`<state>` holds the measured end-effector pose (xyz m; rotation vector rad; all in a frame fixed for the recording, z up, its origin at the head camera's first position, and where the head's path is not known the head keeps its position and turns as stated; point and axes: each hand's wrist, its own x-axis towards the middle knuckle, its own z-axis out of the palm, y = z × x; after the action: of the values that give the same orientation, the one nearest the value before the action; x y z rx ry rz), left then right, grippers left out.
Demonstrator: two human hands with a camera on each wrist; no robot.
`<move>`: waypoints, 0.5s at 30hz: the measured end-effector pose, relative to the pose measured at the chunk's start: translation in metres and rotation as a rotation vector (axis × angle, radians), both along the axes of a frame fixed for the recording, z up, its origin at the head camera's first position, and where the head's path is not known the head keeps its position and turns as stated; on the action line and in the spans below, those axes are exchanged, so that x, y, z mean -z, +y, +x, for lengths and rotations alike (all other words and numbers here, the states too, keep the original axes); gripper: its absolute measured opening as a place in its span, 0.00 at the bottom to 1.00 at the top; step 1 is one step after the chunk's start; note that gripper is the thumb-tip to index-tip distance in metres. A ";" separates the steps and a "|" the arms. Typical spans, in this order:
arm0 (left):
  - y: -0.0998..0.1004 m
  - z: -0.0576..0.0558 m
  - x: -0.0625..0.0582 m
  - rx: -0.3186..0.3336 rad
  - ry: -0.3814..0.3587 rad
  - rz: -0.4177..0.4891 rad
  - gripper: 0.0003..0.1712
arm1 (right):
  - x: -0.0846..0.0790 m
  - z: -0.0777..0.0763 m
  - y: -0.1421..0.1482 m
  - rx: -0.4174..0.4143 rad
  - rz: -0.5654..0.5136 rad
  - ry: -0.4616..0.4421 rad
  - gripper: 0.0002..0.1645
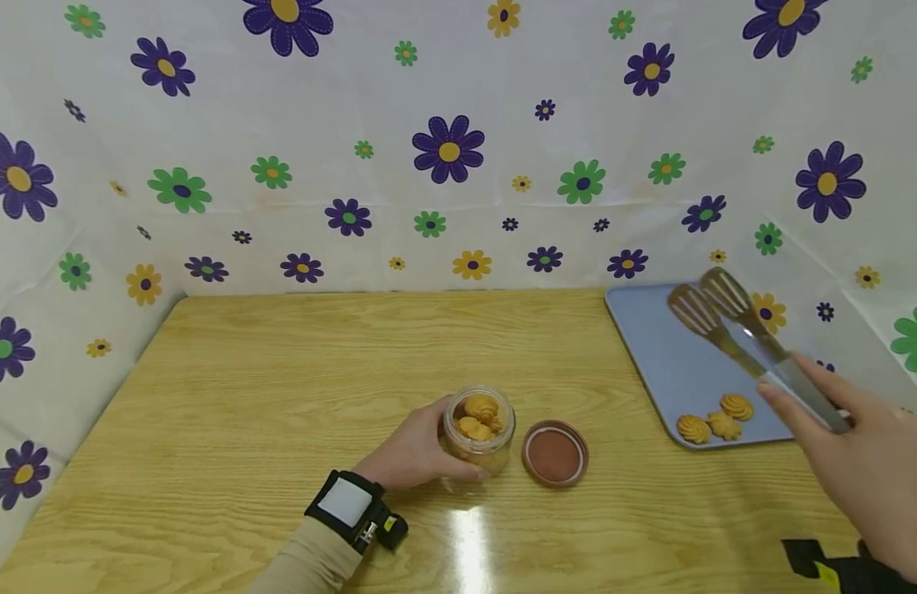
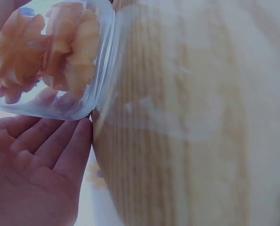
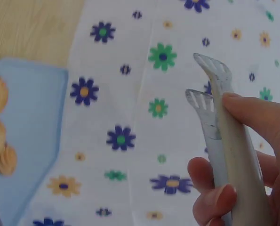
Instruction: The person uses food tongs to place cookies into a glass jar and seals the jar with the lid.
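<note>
My left hand (image 1: 417, 450) grips a clear jar (image 1: 479, 450) on the table, thumb at its near side and fingers round the far left side. Swirled cookies (image 1: 479, 412) fill the jar up to near its open mouth; the left wrist view shows several cookies (image 2: 20, 52) through the clear wall. Beside the jar lies a brown lid (image 1: 555, 454), inner side up. My right hand (image 1: 862, 450) holds tongs (image 1: 788, 371) with slotted ends and grey handles, raised over the right part of the tray. In the right wrist view the tong ends (image 3: 217, 70) stand slightly apart with nothing between them.
A blue tray (image 1: 644, 330) lies at the table's right side, with 3 cookies (image 1: 724, 423) near its front left corner. Flower-patterned cloth (image 1: 384, 107) hangs behind and along both sides of the wooden table (image 1: 280, 371).
</note>
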<state>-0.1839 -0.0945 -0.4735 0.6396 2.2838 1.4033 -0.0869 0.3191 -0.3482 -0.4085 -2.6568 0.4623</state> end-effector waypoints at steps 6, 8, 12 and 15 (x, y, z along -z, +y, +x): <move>-0.001 0.001 -0.004 -0.002 0.011 -0.010 0.51 | 0.027 0.003 0.050 0.154 -0.135 -0.189 0.42; -0.001 0.001 -0.004 0.000 0.013 -0.012 0.51 | 0.038 0.004 0.061 0.160 -0.117 -0.286 0.43; -0.001 0.001 -0.004 -0.001 0.007 -0.012 0.52 | 0.055 0.006 0.073 0.178 -0.034 -0.470 0.46; -0.001 0.001 -0.004 -0.003 -0.001 -0.005 0.51 | 0.064 0.005 0.077 0.217 -0.018 -0.581 0.49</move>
<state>-0.1827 -0.0951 -0.4694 0.6349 2.2876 1.3987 -0.0816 0.3956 -0.4119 -0.9498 -3.1027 0.3351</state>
